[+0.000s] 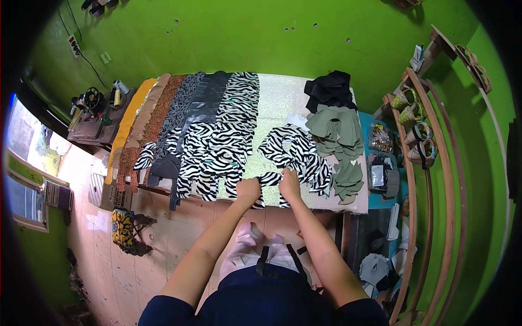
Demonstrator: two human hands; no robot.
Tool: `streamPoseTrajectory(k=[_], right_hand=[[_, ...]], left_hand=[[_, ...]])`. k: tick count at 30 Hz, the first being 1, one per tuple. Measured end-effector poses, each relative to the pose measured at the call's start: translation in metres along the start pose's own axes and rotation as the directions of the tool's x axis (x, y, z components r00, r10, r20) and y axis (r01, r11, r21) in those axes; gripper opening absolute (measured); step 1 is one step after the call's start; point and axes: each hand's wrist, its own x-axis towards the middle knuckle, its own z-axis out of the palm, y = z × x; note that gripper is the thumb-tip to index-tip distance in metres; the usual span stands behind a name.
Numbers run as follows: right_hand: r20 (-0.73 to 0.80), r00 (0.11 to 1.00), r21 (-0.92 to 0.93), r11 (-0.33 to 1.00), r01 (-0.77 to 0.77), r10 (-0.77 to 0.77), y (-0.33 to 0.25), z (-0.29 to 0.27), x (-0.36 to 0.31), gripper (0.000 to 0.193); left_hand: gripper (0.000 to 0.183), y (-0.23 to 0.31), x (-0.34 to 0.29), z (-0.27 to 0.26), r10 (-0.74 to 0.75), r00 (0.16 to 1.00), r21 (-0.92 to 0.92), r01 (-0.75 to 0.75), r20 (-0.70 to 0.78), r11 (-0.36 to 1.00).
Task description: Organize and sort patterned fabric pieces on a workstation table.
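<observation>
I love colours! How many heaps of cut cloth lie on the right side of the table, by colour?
Zebra-striped heap: 1
Olive-green heap: 1
Black heap: 1
Total: 3

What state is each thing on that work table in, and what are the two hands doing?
Left hand: closed, gripping the zebra-print piece.
Right hand: closed, gripping the same piece.
Zebra-print piece: held at the table's front edge.
Zebra-print pile: loose heap.
Olive-green pieces: heaped, some overhanging.
Black fabric: crumpled.
Fabric sheets: laid flat, overlapping.
</observation>
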Motion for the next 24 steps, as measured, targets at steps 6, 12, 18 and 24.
streamPoseTrajectory(k=[6,12,18,24], right_hand=[[-0.048,0.992,-0.029,0.993,0.118,-0.12,0.005,-0.005,-0.008,0.043],[0.12,0.993,-0.065,0.998,-0.005,0.012,0.011,-0.014,0.001,0.042],[0.125,0.982,-0.038,0.988,0.149,-0.143,0.021,-0.018,-0.012,0.031],[0.139,0.979,0.166,0.978,0.129,-0.152,0.023,-0.023,-0.026,0.024]], left_hand=[[0.034,0.001,-0.001,0.004,0.07,0.966,0.027,-0.065,-0.25,0.998],[0.04,-0.01,0.006,0.013,0.168,0.947,-0.162,-0.218,-0.273,0.962],[0.036,0.0,0.0,0.006,0.114,0.952,-0.073,-0.14,-0.283,0.987],[0.031,-0.005,-0.022,0.008,0.05,0.981,-0.393,-0.122,-0.19,0.912]])
